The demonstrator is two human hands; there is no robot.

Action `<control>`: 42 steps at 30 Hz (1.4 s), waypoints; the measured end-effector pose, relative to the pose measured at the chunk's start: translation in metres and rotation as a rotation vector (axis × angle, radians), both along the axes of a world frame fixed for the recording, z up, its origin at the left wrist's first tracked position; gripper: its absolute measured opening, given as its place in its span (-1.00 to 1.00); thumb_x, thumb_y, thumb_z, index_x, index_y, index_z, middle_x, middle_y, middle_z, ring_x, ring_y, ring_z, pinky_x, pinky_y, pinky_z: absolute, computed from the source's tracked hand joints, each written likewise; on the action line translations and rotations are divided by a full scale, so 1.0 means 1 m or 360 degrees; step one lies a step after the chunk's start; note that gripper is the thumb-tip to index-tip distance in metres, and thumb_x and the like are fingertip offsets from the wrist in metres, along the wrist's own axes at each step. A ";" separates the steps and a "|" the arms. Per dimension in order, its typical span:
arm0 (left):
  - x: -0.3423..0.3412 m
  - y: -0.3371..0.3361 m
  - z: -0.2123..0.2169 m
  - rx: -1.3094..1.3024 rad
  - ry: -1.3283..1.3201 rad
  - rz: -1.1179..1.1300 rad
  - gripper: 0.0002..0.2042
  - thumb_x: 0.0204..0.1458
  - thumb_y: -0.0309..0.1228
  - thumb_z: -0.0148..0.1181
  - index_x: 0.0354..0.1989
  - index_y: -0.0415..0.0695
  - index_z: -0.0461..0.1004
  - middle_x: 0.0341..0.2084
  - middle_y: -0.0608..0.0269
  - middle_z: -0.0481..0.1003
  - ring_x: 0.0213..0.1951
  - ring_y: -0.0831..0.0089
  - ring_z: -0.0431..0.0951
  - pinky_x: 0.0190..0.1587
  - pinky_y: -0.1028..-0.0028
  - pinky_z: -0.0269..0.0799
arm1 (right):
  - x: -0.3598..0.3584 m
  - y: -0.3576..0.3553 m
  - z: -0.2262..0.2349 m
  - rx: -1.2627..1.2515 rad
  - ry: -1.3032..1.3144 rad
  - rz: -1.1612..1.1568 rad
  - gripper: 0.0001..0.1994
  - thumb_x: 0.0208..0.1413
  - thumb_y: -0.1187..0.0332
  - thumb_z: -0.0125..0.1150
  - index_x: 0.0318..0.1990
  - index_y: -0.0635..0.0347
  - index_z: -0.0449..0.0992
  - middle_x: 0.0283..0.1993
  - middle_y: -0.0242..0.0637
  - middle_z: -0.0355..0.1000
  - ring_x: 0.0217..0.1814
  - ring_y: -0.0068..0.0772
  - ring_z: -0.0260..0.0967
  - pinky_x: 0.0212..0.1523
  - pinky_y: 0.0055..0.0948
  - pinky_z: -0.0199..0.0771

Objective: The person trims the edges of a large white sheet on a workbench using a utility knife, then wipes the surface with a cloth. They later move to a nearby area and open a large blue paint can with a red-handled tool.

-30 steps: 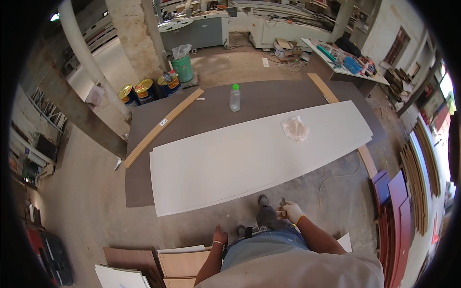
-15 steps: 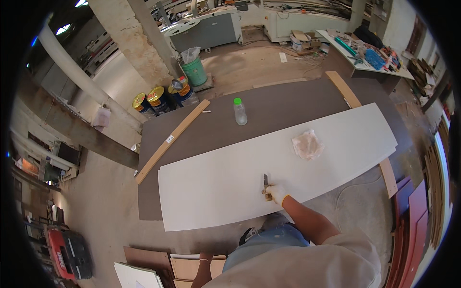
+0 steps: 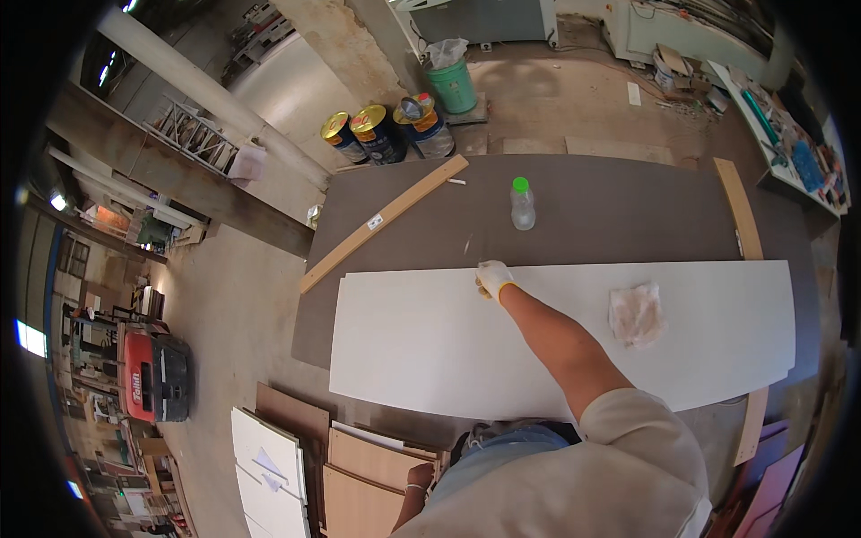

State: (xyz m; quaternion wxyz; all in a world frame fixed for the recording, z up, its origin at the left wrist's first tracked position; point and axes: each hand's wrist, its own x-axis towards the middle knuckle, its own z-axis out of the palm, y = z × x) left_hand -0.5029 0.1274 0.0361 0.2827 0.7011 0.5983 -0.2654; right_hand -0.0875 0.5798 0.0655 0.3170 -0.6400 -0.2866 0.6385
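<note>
- White rectangular panel (image 3: 430,345), long and narrow, with a smooth, plain, pale face that catches a soft sheen toward the left
- Pose: flat, face up, its long sides running left to right; the near one looks bowed in the fisheye view
- Edges: small steps at the far left and near right corners, like one sheet lying slightly out of line on another
- Place: over the near part of a large dark board (image 3: 601,211), its near edge reaching past that board, and across the right-hand wooden batten (image 3: 738,206), which shows beyond both long sides
</note>
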 end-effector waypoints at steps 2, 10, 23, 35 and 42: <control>0.016 0.013 -0.009 0.0019 -0.0044 -0.0188 -0.89 0.01 -0.28 0.26 -0.38 -0.01 0.59 -0.39 0.21 0.64 -0.26 0.18 0.68 -0.23 0.18 0.59 | 0.042 -0.008 -0.036 0.0319 -0.0620 0.0231 -0.84 0.25 0.33 -0.01 -0.17 0.13 0.50 -0.43 -0.26 0.46 -0.49 -0.33 0.44 -0.44 -0.28 0.51; 0.012 -0.047 -0.027 -0.0123 0.0143 0.0095 -0.72 0.11 -0.09 0.11 -0.24 0.03 0.62 -0.47 0.11 0.64 -0.35 0.07 0.69 -0.32 0.11 0.59 | 0.067 -0.231 -0.031 0.0530 -0.0907 0.0066 -0.66 0.15 0.48 0.03 0.05 0.01 0.57 -0.16 -0.27 0.61 -0.11 -0.21 0.58 -0.06 -0.30 0.56; 0.042 0.044 -0.003 0.0172 -0.0464 0.1158 -0.59 0.12 -0.32 0.10 0.13 -0.17 0.55 -0.08 -0.19 0.60 0.02 -0.03 0.60 0.07 0.16 0.52 | 0.152 -0.024 0.109 0.0873 -0.1337 -0.0308 -0.38 0.09 0.36 0.26 0.36 -0.17 0.30 0.24 -0.12 0.42 0.11 0.01 0.51 0.12 -0.13 0.53; 0.035 -0.001 0.053 0.0588 -0.0680 0.1884 -0.71 0.14 -0.38 0.15 -0.03 -0.21 0.63 -0.28 -0.08 0.67 -0.20 0.17 0.72 -0.06 0.29 0.60 | 0.129 0.082 0.103 0.0871 -0.1109 -0.0014 -0.59 0.09 0.46 0.27 0.13 -0.06 0.48 -0.14 -0.12 0.49 -0.17 -0.12 0.56 -0.17 -0.22 0.61; 0.002 0.071 0.102 0.1056 -0.0732 0.1583 -0.74 0.11 -0.46 0.16 -0.03 -0.19 0.60 -0.27 -0.01 0.65 -0.23 0.04 0.66 -0.12 0.23 0.58 | -0.018 -0.013 0.189 0.0986 0.0566 0.0056 -0.50 -0.04 0.74 -0.18 0.10 0.30 0.40 -0.22 -0.33 0.35 -0.38 -0.51 0.37 -0.32 -0.51 0.51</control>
